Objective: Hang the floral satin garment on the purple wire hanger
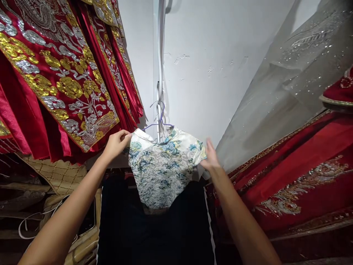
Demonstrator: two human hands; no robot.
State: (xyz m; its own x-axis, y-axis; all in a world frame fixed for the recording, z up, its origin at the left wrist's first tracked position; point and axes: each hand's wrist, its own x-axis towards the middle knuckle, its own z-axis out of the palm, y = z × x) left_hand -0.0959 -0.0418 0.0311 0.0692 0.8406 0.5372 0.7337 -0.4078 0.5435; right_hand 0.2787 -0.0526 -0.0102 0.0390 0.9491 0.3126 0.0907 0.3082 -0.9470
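Note:
A small white dress with a blue and green cloud pattern [162, 169] hangs on a purple wire hanger [160, 118] against a white wall. My left hand [117, 142] pinches the dress at its left shoulder. Over at the right sleeve is my right hand [210, 154], fingers stretched out and a little blurred, touching the sleeve's edge. The hanger's hook sits by a white strip on the wall.
Red garments with gold and silver embroidery [57, 73] hang at the upper left. Grey sequinned fabric [292, 81] and more red embroidered cloth [298, 173] fill the right side. A dark opening [154, 232] lies below the dress. Woven baskets and cords [55, 176] sit at lower left.

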